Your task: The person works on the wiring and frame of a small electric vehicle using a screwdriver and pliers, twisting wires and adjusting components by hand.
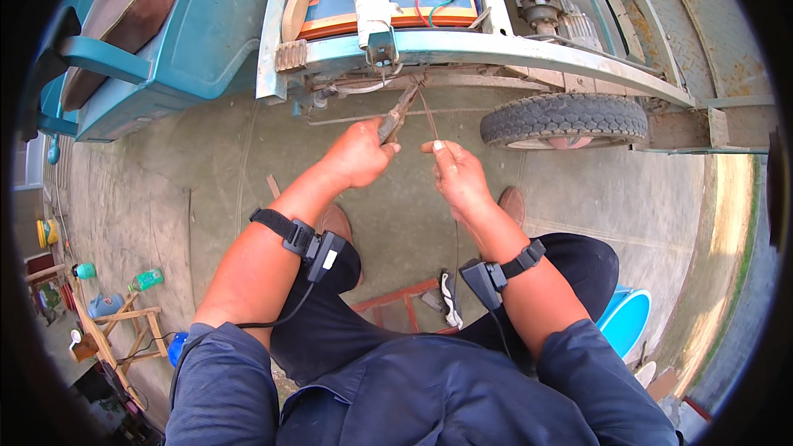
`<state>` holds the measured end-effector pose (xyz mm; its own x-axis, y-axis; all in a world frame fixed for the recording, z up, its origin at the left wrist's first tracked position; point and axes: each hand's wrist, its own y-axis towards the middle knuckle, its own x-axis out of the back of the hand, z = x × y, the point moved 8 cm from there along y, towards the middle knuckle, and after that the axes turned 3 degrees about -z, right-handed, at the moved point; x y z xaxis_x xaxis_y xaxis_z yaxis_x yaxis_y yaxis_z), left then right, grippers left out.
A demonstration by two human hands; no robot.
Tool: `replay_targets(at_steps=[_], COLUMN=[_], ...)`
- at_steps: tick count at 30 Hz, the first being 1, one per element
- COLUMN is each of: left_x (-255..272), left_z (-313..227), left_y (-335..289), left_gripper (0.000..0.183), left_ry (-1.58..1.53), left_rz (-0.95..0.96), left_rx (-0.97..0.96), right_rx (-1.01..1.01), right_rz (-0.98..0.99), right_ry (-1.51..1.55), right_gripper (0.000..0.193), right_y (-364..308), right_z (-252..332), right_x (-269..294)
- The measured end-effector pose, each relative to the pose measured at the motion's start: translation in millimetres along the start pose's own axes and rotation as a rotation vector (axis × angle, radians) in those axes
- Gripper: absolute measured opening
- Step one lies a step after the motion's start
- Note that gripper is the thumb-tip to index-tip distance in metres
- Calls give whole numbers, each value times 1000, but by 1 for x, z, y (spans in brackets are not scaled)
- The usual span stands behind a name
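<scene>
My left hand point(362, 155) is closed round the handles of a pair of pliers point(400, 114), worn and greyish. Their jaws point away from me, up to the underside of a vehicle's pale blue frame rail point(462, 44). Between thumb and fingers my right hand point(459, 175) pinches the near end of a thin brownish wire point(429, 113). That wire runs up to the plier tips under the rail. Whether the jaws grip it there is too small to tell.
Batteries with orange edges point(330, 8) sit inside the frame, loose cables on top. Right of my hands is a black tyre point(563, 121). A blue body panel point(186, 49) stands left. By my legs are a reddish metal frame point(395, 301) and a blue basin point(625, 320).
</scene>
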<state>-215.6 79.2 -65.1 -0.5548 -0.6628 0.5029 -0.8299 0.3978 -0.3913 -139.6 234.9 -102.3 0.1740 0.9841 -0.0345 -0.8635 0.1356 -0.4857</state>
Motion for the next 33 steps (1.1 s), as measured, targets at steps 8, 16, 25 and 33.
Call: replay_targets(at_steps=[8,16,25,33], left_x=[-9,-1,-5,-22], left_z=[-6,1,2,16], left_y=[-9,-9,-13,-18], left_gripper=[14,14,27,26], left_ry=[-488,-204,-219,-125], left_rz=[268,74,91,138], left_rx=[106,66,164,169], right_rx=[562,196,411,931], right_rz=[-150,23,127,-333], right_ry=[-283,-206,-315,-580], right_gripper=[28,28,24,8], right_y=[69,29,-59,-142], right_z=[-8,-18,76,187], right_x=[6,-7,-2,147])
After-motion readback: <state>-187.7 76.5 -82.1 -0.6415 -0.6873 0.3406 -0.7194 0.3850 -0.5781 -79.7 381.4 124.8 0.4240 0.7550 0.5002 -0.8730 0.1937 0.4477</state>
